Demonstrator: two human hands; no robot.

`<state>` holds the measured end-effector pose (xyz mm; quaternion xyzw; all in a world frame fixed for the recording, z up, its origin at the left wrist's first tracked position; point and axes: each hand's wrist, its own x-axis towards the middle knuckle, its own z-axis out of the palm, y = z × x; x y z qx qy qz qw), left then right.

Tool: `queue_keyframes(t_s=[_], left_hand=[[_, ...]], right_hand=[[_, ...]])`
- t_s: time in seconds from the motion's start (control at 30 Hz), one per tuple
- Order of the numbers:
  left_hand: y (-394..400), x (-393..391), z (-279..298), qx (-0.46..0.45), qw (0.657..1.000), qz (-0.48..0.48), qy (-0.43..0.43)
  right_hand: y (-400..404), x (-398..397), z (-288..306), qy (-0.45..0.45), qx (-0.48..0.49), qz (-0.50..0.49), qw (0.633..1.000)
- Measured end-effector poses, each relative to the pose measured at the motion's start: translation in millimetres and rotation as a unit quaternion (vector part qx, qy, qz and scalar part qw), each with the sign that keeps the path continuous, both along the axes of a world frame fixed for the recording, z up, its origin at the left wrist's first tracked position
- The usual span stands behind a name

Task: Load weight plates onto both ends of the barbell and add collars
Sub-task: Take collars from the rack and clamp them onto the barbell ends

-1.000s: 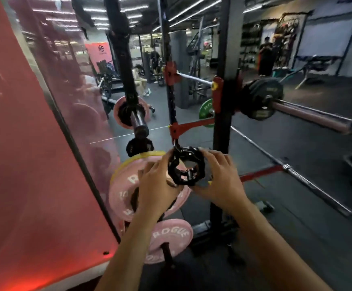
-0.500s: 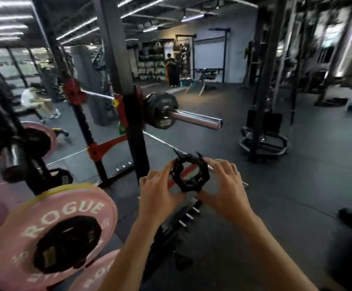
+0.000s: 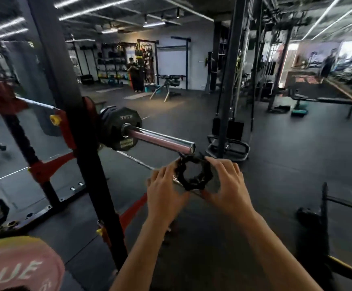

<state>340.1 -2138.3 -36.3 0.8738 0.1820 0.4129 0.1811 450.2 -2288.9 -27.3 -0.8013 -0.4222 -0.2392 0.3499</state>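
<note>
Step in hand, as judged: fitting the collar (image 3: 194, 174) onto the near sleeve (image 3: 160, 139) of the barbell; not yet on.

Collar: black ring, held in the air between both hands, just below and at about 5 o'clock from the sleeve's free end; its bore faces roughly toward the camera, not yet lined up with the sleeve axis.

Left hand (image 3: 164, 190): fingers curled round the collar's left rim, thumb side up; right hand (image 3: 227, 185): fingers spread and bent, tips pinching the right rim; whether the clamp lever is open I cannot tell, detail blurred.

Black plate (image 3: 121, 128) already sits on the sleeve, close against the rack upright (image 3: 80, 143); bare chrome runs from it toward 4 o'clock.

To do well, by my judgement: raise the collar toward 11 o'clock; turn the bore square to the sleeve end; confirm the clamp is released first; slide along until it touches the plate face; then lock. Risk: a tilted ring may bind on the sleeve lip.

Pink plate (image 3: 13, 267) at 7 o'clock, stored low.
</note>
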Motion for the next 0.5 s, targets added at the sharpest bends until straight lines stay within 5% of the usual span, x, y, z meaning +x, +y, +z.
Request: queue_keyframes(t_s=[0.5], left_hand=[[18, 106, -14, 0.064, 0.981, 0.184, -0.018]], right_hand=[[55, 132, -6, 0.018, 0.003, 0.105, 0.994]])
